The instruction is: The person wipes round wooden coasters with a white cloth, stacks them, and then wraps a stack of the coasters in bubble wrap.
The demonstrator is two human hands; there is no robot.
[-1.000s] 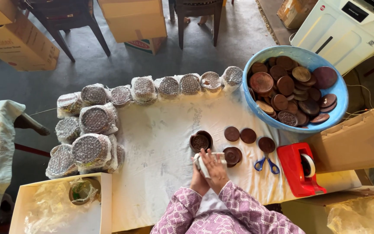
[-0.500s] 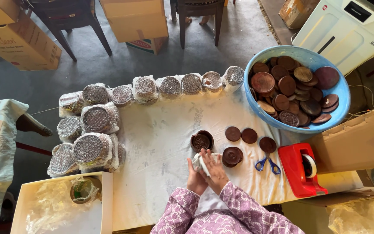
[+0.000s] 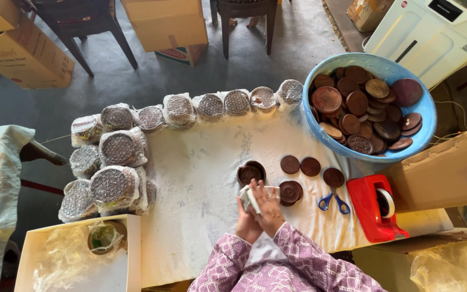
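Note:
My left hand [image 3: 248,224] and my right hand [image 3: 269,208] meet over the white tablecloth [image 3: 201,178], both closed on a small white wrapped object [image 3: 249,196], the right hand lying over it. Just beyond my fingers stands a dark brown round holder [image 3: 251,173] with discs stacked in it. A stack of brown round coasters [image 3: 289,191] sits right of my hands. Three single brown discs [image 3: 310,166] lie in a row behind it.
A blue basin [image 3: 422,127] full of brown wooden discs stands at the back right. A red tape dispenser [image 3: 378,207] and blue-handled scissors [image 3: 332,201] lie at right. Several bubble-wrapped round bundles [image 3: 115,186] line the left and far edge. An open box [image 3: 71,258] sits at front left.
My hands have shifted slightly on the white object, which stays held in the same spot. Nothing else on the table has moved.

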